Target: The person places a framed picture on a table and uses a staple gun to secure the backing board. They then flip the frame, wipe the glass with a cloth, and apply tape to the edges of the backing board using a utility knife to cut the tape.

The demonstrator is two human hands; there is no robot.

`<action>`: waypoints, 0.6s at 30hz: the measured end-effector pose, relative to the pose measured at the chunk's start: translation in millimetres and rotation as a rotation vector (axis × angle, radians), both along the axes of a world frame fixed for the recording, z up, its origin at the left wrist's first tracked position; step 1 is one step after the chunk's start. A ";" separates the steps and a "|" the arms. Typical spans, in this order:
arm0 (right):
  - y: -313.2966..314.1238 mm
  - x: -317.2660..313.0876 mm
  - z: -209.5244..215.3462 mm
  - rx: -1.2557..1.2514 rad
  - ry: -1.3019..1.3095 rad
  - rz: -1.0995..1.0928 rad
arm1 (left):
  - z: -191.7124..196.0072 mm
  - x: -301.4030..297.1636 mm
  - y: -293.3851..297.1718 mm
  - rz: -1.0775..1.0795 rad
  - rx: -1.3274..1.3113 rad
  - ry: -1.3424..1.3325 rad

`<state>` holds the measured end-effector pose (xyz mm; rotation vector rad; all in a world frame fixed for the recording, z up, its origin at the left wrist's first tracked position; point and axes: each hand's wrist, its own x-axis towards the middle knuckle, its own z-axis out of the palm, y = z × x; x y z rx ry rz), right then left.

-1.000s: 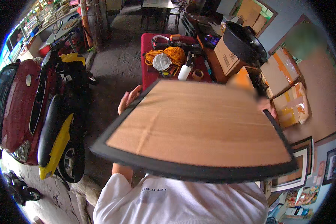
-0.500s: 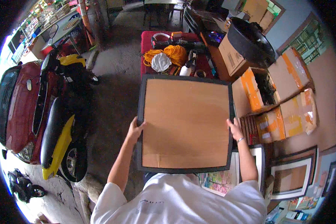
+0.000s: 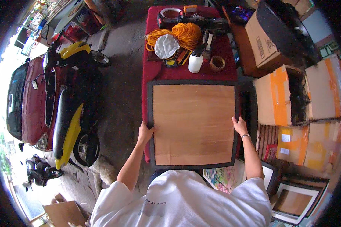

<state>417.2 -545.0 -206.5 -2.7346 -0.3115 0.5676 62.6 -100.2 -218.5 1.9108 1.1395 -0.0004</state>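
A square picture frame (image 3: pixel 193 125) with a black border and a brown board backing is between my hands, over the near part of a table with a red cloth (image 3: pixel 155 75). My left hand (image 3: pixel 146 132) grips its left side, thumb on top. On the opposite side, my right hand (image 3: pixel 239 126) holds the border the same way, fingers hidden beneath. Past the frame's far edge are a white spray bottle (image 3: pixel 195 62), a roll of tape (image 3: pixel 217 64), a bundle of orange cord (image 3: pixel 187 36) and a white cloth (image 3: pixel 166 46).
Cardboard boxes (image 3: pixel 278 94) with orange tape are stacked to the right. Other framed pictures (image 3: pixel 296 200) lean at the lower right. A yellow and black motorcycle (image 3: pixel 70 132) and a dark red car (image 3: pixel 38 102) stand on the left. A dog (image 3: pixel 104 170) lies on the floor.
The picture frame has come down onto or just above the near part of the red-covered table, with both hands still gripping it. My view has tilted, showing more of the table.
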 end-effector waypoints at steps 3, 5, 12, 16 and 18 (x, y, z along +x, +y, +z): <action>8.9 10.4 4.1 -0.098 0.030 0.058 | 10.9 17.1 7.4 -0.099 0.043 0.169; 14.4 16.7 9.9 -0.171 0.017 0.118 | 18.3 26.2 14.8 -0.167 0.055 0.262; 61.6 36.5 59.1 -0.533 0.098 0.333 | 34.8 44.2 25.8 -0.353 0.193 0.435; 164.8 25.2 96.0 -0.396 0.121 0.624 | 34.6 46.7 29.1 -0.365 0.093 0.422; 258.9 9.9 93.9 0.063 0.087 0.638 | 31.2 43.8 30.8 -0.334 0.095 0.358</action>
